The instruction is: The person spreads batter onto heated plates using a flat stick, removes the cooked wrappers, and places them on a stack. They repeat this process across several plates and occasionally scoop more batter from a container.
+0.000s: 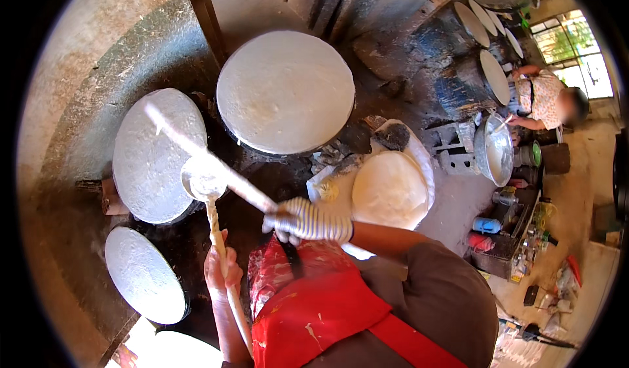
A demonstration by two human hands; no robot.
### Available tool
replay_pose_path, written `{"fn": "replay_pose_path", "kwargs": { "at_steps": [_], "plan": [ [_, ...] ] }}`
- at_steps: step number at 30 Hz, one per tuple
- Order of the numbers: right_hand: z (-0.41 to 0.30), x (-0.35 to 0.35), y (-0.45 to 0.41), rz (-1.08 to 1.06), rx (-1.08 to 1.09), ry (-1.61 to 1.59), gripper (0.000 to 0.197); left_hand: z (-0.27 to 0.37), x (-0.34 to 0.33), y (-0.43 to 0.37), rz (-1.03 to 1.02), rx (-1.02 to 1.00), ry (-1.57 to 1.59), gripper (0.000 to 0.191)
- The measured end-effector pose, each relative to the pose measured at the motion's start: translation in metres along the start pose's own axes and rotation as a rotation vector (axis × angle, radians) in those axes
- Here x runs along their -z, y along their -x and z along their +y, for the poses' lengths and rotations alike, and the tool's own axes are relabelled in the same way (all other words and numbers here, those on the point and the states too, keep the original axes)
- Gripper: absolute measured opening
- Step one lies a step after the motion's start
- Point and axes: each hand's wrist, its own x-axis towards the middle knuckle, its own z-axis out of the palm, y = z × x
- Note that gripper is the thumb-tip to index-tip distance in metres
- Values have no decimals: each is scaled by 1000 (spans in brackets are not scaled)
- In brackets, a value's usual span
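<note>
My bare left hand [223, 265] is closed around the long handle [237, 314] of a ladle. The ladle's round bowl [204, 185], coated with white batter, is beside the edge of a round griddle [157, 191] on the left. That griddle's surface is covered in pale batter. In a striped knit glove, my right hand [307, 221] grips a long pale stick [245, 189], blurred and brightly lit. The stick passes across the ladle bowl in this view, and its far end appears above the left griddle. Whether stick and ladle touch, I cannot tell.
More pale-topped round griddles stand ahead [286, 92] and at lower left [143, 275]. A stack of round flatbreads [388, 188] lies on a white cloth to my right. Beyond, a person [543, 97] works at a metal basin [494, 149] beside concrete blocks [454, 149].
</note>
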Motion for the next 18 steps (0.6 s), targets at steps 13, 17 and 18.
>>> {"fn": "replay_pose_path", "kwargs": {
  "at_steps": [13, 17, 18],
  "plan": [
    [61, -87, 25, -403, -75, -46, 42, -37, 41, 29, -82, 71, -100, 62],
    [133, -16, -40, -95, -350, -570, 47, -68, 67, 37, -28, 23, -34, 66],
    [146, 5, -61, -5, -388, -534, 44, -77, 73, 36, -13, -1, -37, 67]
  ]
}}
